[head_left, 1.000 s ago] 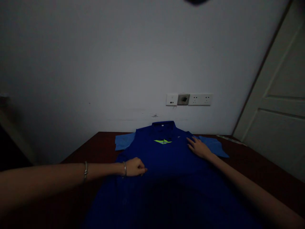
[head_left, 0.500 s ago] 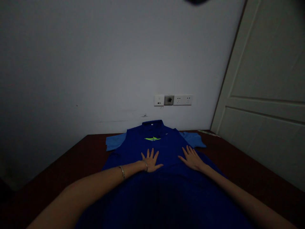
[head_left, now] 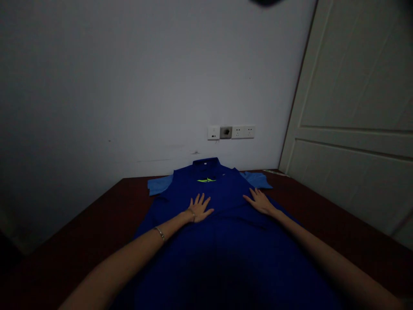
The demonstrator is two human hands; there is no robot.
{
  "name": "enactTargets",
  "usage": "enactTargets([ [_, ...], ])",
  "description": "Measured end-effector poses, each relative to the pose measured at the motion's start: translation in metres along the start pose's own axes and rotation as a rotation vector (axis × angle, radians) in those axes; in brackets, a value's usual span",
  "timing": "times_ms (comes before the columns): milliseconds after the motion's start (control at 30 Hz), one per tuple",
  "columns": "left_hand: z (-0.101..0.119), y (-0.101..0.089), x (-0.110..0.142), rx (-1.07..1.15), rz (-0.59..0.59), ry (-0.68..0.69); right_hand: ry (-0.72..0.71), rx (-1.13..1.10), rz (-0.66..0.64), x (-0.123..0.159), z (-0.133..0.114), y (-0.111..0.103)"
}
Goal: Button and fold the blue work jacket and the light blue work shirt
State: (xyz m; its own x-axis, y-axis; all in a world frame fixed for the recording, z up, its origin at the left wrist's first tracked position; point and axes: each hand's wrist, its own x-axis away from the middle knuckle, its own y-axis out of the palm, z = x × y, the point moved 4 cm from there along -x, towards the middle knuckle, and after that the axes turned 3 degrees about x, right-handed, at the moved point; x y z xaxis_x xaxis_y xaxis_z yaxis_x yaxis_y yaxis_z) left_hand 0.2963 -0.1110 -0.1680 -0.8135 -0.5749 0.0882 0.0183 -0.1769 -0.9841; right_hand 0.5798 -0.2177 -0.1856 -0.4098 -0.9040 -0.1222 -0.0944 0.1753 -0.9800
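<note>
A: Nearest entries?
B: Left hand [head_left: 199, 209], right hand [head_left: 260, 201]: both spread open, palms down, gripping nothing, resting on deep-blue collared cloth shirt [head_left: 226, 200].
A: Shirt's place?
B: Laid out on dark red-brown tabletop [head_left: 119, 211], before flat pale-grey wall [head_left: 145, 86].

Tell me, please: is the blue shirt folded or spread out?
Spread out. The blue shirt lies flat on the table, its collar toward the wall and light blue sleeves out to both sides.

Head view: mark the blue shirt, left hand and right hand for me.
Blue shirt [head_left: 222, 230], head view: mid-front fabric.
Left hand [head_left: 199, 209], head view: back of the hand.
Right hand [head_left: 261, 203], head view: back of the hand.
</note>
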Motion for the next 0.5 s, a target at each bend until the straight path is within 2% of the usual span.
enactTargets([
  [133, -0.013, -0.006, 0.049, -0.082, -0.032, 0.118, -0.127, -0.07, 0.034, 0.047, 0.011, -0.023],
  [233, -0.024, -0.009, 0.103, -0.152, -0.071, 0.256, -0.261, -0.08, 0.01, 0.104, 0.011, -0.043],
  [333, -0.035, -0.011, 0.161, -0.169, -0.114, 0.362, -0.336, -0.07, -0.017, 0.165, 0.013, -0.058],
  [433, -0.045, -0.012, 0.213, -0.15, -0.086, 0.386, -0.418, -0.064, -0.009, 0.22, 0.023, -0.055],
  [500, -0.048, -0.011, 0.242, -0.146, -0.058, 0.401, -0.483, -0.058, 0.019, 0.251, 0.034, -0.04],
])
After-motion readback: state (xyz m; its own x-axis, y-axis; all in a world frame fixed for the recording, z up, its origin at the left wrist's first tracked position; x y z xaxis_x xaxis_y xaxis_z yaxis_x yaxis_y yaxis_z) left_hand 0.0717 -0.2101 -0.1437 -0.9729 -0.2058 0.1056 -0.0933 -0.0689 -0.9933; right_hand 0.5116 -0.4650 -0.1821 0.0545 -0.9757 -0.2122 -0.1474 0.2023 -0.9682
